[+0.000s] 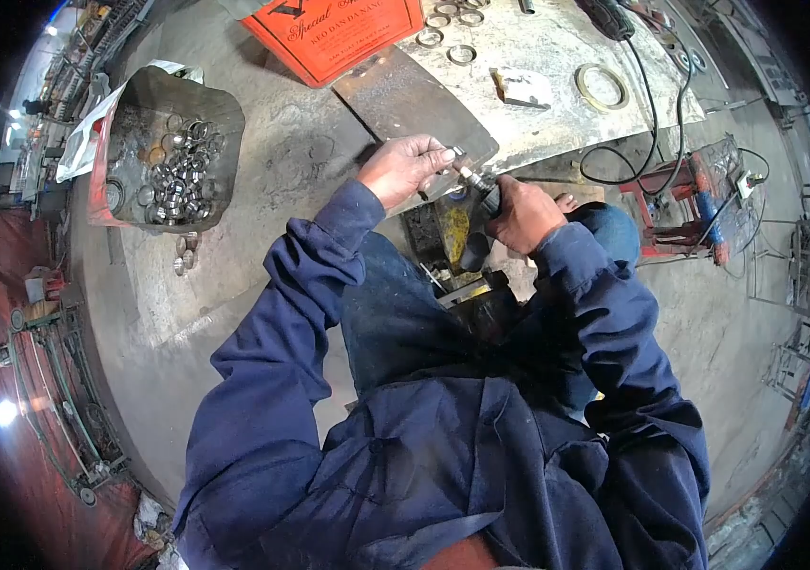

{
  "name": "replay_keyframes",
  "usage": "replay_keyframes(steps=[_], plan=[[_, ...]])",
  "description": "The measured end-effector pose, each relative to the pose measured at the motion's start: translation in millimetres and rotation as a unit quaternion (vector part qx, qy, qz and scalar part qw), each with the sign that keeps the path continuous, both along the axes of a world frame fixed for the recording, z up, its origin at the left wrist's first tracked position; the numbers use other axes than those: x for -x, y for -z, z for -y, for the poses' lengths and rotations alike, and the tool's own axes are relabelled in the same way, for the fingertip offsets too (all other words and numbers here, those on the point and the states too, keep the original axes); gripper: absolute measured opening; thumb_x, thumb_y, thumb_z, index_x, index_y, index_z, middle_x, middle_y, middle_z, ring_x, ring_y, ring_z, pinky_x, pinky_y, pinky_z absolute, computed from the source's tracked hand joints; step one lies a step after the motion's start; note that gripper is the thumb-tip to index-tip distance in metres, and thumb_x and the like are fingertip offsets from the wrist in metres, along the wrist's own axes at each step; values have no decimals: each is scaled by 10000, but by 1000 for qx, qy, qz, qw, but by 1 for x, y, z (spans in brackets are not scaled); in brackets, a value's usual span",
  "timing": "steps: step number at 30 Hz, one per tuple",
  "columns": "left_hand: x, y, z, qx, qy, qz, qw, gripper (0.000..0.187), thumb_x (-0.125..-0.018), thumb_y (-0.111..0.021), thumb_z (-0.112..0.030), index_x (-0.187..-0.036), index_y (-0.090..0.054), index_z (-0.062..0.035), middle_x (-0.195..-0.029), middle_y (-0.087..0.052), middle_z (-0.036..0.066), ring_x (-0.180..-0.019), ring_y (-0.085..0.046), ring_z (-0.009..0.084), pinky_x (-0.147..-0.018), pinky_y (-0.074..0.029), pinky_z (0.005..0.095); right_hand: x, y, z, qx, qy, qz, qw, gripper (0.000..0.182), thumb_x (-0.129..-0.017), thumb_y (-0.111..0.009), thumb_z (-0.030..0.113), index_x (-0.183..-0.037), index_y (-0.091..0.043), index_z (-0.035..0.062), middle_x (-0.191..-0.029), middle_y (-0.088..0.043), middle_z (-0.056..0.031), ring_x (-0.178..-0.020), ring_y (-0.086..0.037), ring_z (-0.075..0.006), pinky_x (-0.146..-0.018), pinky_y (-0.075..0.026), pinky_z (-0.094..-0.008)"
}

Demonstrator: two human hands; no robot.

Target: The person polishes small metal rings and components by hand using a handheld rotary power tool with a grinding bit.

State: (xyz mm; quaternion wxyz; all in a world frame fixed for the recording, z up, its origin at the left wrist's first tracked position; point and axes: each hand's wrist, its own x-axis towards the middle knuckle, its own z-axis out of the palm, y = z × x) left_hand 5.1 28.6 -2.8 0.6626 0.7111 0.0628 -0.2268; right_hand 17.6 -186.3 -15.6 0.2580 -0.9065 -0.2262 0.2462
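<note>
My right hand (527,215) is wrapped round a dark hand-held rotary tool (487,194) with a silver metal nose that points up and left. Just left of that nose, my left hand (407,169) is closed in a pinch, thumb against fingers. A small metal piece (459,151) shows at its fingertips; its exact shape is too small to make out. Both hands are close together over the near edge of a flat metal plate (414,100). Beneath the tool, between my knees, lies a dark and yellow object (455,233), partly hidden.
A cut-open container (225,176) at left holds many metal rings (182,180). An orange-red box (334,38) stands ahead. Several loose rings (462,54), a larger ring (602,86) and a corded black tool (606,17) lie beyond. A red metal stand (676,204) is at right.
</note>
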Motion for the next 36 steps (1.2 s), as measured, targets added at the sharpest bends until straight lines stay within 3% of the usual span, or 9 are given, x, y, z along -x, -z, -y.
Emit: replay_keyframes(steps=[3,10,12,25,28,34,36], plan=[[-4,5,-1,-28,22,16,999,250,-914,-560,-353,-887,-583,-105,-630,-463,-69,-503,-349,3,-411,-243,162,-3,-4,1,-1,12,-18,1000,322,-675,-642,169,-911,-566,-36,-845,-621,-272,-863,-607,-411,-752,-490,-450],[0,11,0,21,-5,28,999,255,-908,-574,-352,-924,-601,-98,-602,-448,-71,-508,-359,7,-419,-257,167,1,6,1,4,4,9,1000,306,-682,-629,158,-918,-564,-25,-852,-624,-266,-867,-605,-412,-752,-489,-455],[2,4,1,-2,-15,-2,1000,215,-917,-574,-267,-889,-631,-61,-661,-499,-69,-552,-388,16,-503,-319,179,-1,3,1,-1,8,5,1000,304,-682,-629,158,-915,-562,-24,-856,-624,-263,-872,-604,-412,-755,-488,-455],[4,20,1,24,-25,6,999,205,-920,-569,-264,-869,-627,-73,-613,-461,-73,-533,-380,20,-478,-290,180,0,9,0,16,10,1,1000,336,-676,-645,177,-940,-561,-14,-898,-625,-253,-906,-603,-399,-779,-488,-447],[7,26,1,9,-27,61,998,256,-919,-559,-341,-943,-637,-98,-620,-450,-91,-527,-354,5,-445,-263,156,4,11,0,14,-14,8,1000,327,-678,-644,177,-931,-567,-15,-892,-629,-249,-906,-604,-397,-777,-489,-447],[15,19,-3,50,-40,23,998,248,-908,-580,-344,-877,-618,-101,-596,-459,-82,-479,-342,11,-421,-245,174,1,5,-1,1,-1,-3,1000,297,-679,-643,169,-902,-571,-13,-877,-631,-242,-900,-606,-393,-769,-491,-442],[17,22,-1,81,-65,15,994,252,-894,-607,-326,-844,-621,-79,-600,-452,-66,-512,-366,28,-460,-284,188,1,4,-1,8,17,-12,1000,290,-678,-643,165,-895,-569,-12,-872,-631,-241,-898,-606,-393,-767,-491,-440]])
